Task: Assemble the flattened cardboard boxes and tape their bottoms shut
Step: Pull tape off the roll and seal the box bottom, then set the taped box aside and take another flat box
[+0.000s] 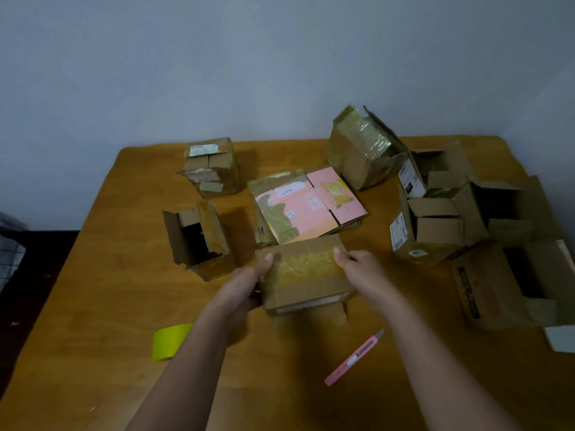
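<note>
A small brown cardboard box point(306, 276) with yellowish tape across its top face is held just above the wooden table point(93, 306). My left hand point(249, 281) grips its left side and my right hand point(357, 269) grips its right side, thumbs on the top face. Behind it lies a flattened pink box point(308, 203) on a stack of flat cardboard. A yellow-green roll of tape point(169, 340) sits at the front left, partly hidden by my left forearm. A pink utility knife point(353, 359) lies at the front right.
Assembled boxes stand around: a closed one point(211, 166) at the back left, an open one on its side point(199, 241) at the left, a taped one point(361, 150) at the back, several open ones point(441, 213) at the right. A wall rises behind the table.
</note>
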{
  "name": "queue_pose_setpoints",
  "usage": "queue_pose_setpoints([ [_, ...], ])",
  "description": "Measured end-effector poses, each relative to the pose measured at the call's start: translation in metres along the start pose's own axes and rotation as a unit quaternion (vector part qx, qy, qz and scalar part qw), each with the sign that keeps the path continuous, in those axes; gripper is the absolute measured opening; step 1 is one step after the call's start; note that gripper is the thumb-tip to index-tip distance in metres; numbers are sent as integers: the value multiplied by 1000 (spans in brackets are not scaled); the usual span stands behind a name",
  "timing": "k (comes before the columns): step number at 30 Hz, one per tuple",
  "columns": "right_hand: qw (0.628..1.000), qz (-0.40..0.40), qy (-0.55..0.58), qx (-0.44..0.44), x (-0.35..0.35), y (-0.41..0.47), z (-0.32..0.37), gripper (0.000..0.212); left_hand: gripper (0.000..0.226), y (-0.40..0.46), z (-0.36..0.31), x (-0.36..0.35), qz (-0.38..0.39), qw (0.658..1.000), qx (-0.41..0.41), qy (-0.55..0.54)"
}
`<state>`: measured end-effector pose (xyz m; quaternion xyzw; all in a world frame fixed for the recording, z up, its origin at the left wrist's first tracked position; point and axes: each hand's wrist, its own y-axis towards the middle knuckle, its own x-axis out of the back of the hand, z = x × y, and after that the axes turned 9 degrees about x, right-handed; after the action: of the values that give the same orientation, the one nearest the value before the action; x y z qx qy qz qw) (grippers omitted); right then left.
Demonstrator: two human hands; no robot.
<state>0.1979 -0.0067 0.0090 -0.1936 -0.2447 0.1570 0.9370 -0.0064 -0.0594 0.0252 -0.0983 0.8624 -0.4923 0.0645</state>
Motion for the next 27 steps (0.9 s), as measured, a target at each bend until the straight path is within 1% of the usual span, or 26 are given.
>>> queue_pose_setpoints([
  [2,999,-17,28,19,11,-14,12,63,49,-14,-8,3,14,999,-40,11],
  [4,996,-55,64,26,21,-21,27,70,55,-30,-23,1,14,997,-81,14],
  [6,991,-100,79,37,31,-22,41,68,60,-41,-39,-4,-10,994,-108,10],
  [8,988,-123,73,51,41,-21,54,69,50,-51,-53,-12,-45,990,-134,8],
  [11,986,-134,71,65,56,-17,66,84,40,-60,-73,-23,-89,983,-161,0],
  [12,986,-130,85,66,59,-15,69,82,40,-62,-79,-25,-100,981,-169,0],
  [13,984,-124,105,67,63,-11,71,73,43,-63,-84,-24,-110,978,-178,-4],
  [14,983,-113,130,70,66,-8,73,60,48,-64,-89,-24,-117,976,-183,-7],
  [15,981,-98,152,75,68,-4,76,44,49,-64,-94,-23,-121,974,-189,-14],
  [16,978,-84,171,84,71,-1,79,29,44,-64,-98,-21,-124,972,-198,-26],
  [17,974,-75,191,96,72,4,83,23,37,-63,-102,-18,-127,969,-210,-40],
  [19,965,-60,228,114,73,15,89,39,27,-61,-109,-13,-139,960,-234,-58],
  [21,963,-39,230,134,70,31,94,47,20,-56,-118,-8,-135,956,-252,-60],
  [23,965,-22,219,143,67,51,99,46,23,-45,-129,-6,-124,956,-262,-51],
  [24,966,-23,214,147,65,61,102,45,28,-36,-135,-4,-121,955,-266,-50],
  [26,966,-54,194,162,61,83,107,48,39,-14,-149,-2,-123,952,-277,-42],
  [27,966,-74,185,166,60,94,110,52,40,-1,-156,-2,-128,950,-282,-36],
])
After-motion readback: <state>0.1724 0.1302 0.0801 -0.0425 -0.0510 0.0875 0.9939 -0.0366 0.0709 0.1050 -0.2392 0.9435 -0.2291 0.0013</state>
